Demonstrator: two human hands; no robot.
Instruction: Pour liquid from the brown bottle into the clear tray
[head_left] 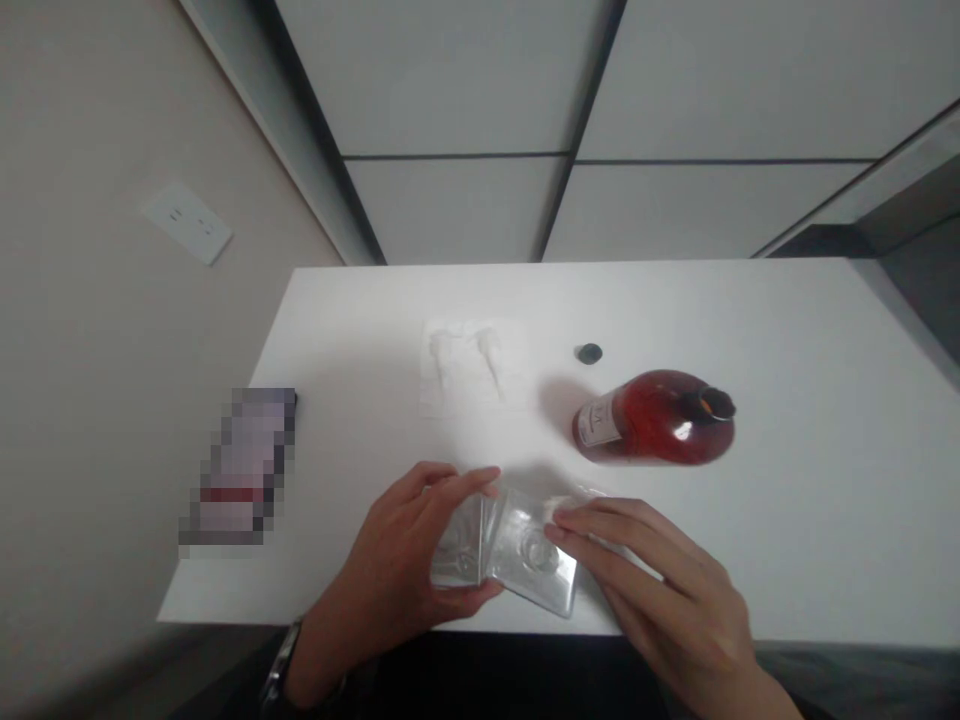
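Note:
At the table's front edge, my left hand is curled round a clear square plastic box, thumb in front and fingers behind. Against its right side leans a clear square plastic piece with a round ring in its middle, tilted toward me; whether the two are joined I cannot tell. My right hand reaches over this piece from the right, its fingertips close together beside the ring. A small white wad shows at those fingertips, mostly covered, its material unclear. Some clear see-through material lies behind the right fingers.
An uncapped bottle of dark red liquid stands behind my right hand, with a small dark cap beyond it. A creased white tissue lies flat mid-table. A blurred-out phone-like object is at the left edge of the white table.

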